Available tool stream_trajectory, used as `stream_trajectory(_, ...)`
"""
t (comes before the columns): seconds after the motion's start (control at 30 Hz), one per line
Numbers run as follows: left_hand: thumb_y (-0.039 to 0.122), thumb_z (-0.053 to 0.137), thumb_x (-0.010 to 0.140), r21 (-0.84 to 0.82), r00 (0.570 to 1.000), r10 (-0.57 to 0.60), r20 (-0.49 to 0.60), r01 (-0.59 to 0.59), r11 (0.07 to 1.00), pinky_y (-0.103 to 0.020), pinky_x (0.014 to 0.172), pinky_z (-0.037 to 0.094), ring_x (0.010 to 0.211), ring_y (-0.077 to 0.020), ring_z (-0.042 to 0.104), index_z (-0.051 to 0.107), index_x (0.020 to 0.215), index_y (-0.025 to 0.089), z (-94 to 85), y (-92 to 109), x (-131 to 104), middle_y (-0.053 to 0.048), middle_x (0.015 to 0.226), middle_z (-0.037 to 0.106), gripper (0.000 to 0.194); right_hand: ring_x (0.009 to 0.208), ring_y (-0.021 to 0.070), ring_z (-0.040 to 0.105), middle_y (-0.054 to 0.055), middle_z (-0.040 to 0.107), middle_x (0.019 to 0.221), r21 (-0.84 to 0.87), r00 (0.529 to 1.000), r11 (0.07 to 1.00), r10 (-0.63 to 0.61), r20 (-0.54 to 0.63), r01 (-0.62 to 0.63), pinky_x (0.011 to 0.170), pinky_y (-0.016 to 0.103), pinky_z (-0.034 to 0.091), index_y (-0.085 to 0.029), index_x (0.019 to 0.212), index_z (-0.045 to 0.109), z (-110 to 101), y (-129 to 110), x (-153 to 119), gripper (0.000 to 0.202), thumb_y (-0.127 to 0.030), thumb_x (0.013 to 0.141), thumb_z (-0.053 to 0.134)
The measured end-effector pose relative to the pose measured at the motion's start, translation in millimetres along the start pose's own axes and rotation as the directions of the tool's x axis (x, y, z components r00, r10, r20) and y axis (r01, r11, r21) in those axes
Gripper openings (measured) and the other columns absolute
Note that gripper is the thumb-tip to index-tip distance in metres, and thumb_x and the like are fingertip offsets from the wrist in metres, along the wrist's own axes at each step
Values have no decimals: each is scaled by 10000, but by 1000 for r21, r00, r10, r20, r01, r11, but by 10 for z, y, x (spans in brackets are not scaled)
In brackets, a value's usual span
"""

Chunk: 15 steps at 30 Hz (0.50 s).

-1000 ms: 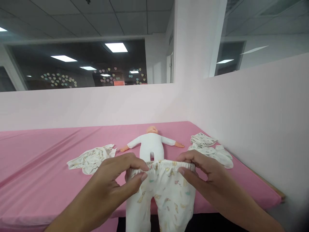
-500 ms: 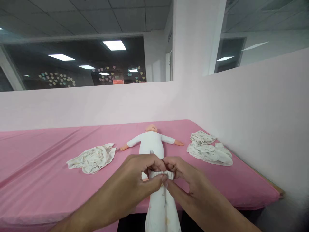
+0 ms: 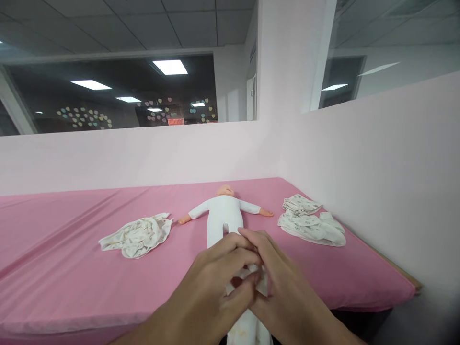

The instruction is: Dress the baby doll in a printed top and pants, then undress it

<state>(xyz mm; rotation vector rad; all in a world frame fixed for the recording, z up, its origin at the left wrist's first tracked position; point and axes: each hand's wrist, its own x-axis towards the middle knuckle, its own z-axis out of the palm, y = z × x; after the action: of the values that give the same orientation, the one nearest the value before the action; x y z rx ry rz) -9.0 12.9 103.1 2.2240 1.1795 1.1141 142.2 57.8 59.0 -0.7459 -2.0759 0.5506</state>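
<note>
Both my hands are closed on a pair of small white baby pants with faint prints, whose lower part hangs down below the table edge. My left hand and my right hand meet over the gathered top of the pants, fingers overlapping and partly hiding the cloth. Just beyond them a baby doll in a white long-sleeved suit lies on its back, arms spread out. My hands cover the lower part of its legs from view.
A crumpled white printed cloth lies left of the doll. To its right are a folded printed cloth and a loose white garment. A pink sheet covers the table, which meets pale walls behind and at the right.
My hands have moved down and closed in over the top of the pants, lowering them a little. More of the doll's legs now shows.
</note>
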Motion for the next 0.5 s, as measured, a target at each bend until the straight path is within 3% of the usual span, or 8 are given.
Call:
stream_trajectory(0.1, 98, 517, 876, 64, 995, 97, -33, -95, 993, -180, 830, 518, 1003, -122, 620, 675, 1037, 256, 0, -52, -68, -12, 1157, 631, 276, 975, 132, 593, 11, 569, 1161, 34, 1000, 999, 6, -17, -5, 803, 280, 524, -322, 1331, 365, -13, 61, 32, 649, -3, 770, 436)
stream_trajectory(0.2, 169, 601, 854, 123, 975, 111, -195, -88, 989, -281, 1009, 469, 1250, -200, 517, 602, 1219, 324, 33, -222, -230, -18, 1362, 534, 396, 1071, 140, 565, 6, 549, 1219, 40, 998, 999, 20, -54, -18, 875, 291, 512, -336, 1316, 399, -92, 66, 51, 527, -78, 858, 441)
stream_trajectory(0.27, 256, 684, 808, 27, 927, -28, -374, 41, 999, -374, 1077, 422, 1340, -263, 429, 521, 1323, 351, 122, -380, -350, -31, 1443, 460, 549, 1081, 147, 560, 4, 549, 1221, 65, 997, 997, 35, -73, -30, 870, 287, 513, -339, 1291, 434, -154, 32, 57, 445, -140, 895, 460)
stream_trajectory(0.33, 367, 753, 745, -203, 849, -264, -457, 190, 961, -442, 1089, 402, 1365, -317, 387, 458, 1385, 328, 271, -539, -439, -60, 1499, 388, 706, 1032, 144, 579, 2, 562, 1202, 119, 996, 992, 51, -73, -42, 802, 260, 524, -330, 1250, 475, -212, -30, 71, 374, -178, 907, 479)
stream_trajectory(0.4, 448, 796, 681, -488, 830, -416, -371, 207, 848, -475, 1094, 391, 1367, -347, 378, 407, 1423, 278, 458, -671, -488, -105, 1514, 366, 855, 959, 130, 596, -4, 584, 1159, 174, 995, 984, 45, -88, -29, 737, 232, 521, -309, 1190, 516, -262, -114, 103, 309, -183, 909, 486)
stream_trajectory(0.5, 491, 854, 582, -821, 885, -456, -93, 191, 538, -509, 1092, 381, 1349, -382, 404, 348, 1458, 225, 737, -797, -533, -165, 1466, 434, 1046, 852, 108, 594, -6, 610, 1071, 208, 984, 977, 3, -179, 35, 686, 214, 498, -262, 1089, 562, -324, -248, 191, 235, -149, 897, 486)
